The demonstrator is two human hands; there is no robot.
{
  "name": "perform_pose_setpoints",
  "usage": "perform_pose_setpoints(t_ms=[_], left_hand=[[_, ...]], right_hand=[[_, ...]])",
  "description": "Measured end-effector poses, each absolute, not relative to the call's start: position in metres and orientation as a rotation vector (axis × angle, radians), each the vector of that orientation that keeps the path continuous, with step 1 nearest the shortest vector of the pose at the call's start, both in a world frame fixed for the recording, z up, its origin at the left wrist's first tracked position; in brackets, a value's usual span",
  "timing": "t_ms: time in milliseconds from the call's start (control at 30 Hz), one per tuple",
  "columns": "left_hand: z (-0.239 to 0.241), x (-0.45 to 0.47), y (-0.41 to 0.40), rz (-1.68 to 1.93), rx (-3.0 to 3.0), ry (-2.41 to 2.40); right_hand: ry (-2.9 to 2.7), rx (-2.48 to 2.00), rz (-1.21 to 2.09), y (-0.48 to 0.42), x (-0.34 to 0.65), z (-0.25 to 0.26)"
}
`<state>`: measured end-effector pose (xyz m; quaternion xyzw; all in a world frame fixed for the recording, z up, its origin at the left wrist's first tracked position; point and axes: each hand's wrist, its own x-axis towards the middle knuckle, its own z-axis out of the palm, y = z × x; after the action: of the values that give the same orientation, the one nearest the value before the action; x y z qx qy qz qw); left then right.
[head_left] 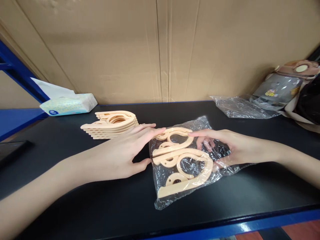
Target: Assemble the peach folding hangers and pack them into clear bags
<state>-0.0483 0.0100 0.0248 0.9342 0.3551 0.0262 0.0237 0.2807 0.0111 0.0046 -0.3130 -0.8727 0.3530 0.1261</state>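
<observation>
A clear plastic bag (pixel 160 202) lies flat on the black table in front of me. Inside it are beige plastic folding hangers (pixel 186 185), folded up side by side. My left hand (pixel 122 151) reaches to the bag's left edge, its fingers stretched out, fingertips touching the upper left corner and thumb apart by the edge. On the other side, my right hand (pixel 225 145) rests at the bag's right end. Its index finger lies on the upper hanger and its thumb is spread near the lower one; the other fingers are curled and partly covered by shiny film.
Behind my left hand is a stack of beige folded hangers (pixel 110 125). A tissue pack (pixel 70 104) stands at the back left. Another clear plastic bag (pixel 240 106) and a drinking bottle (pixel 277 88) are at the back right. Cardboard (pixel 125 50) walls off the rear of the black table (pixel 112 210).
</observation>
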Motion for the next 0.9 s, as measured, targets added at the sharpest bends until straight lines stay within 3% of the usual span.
perform_pose_setpoints(t_ms=[467,767,900], left_hand=[[0.021,-0.051,0.013,0.086,2.975,1.142],[0.053,-0.068,0.028,0.52,3.042,1.174],[0.058,-0.102,0.053,0.224,2.924,1.449]], right_hand=[[-2.543,-0.943,0.944,0.008,0.277,0.007],[-2.543,-1.091,0.839,0.011,0.292,0.014],[-2.595,-1.14,0.898,0.01,0.297,0.014]])
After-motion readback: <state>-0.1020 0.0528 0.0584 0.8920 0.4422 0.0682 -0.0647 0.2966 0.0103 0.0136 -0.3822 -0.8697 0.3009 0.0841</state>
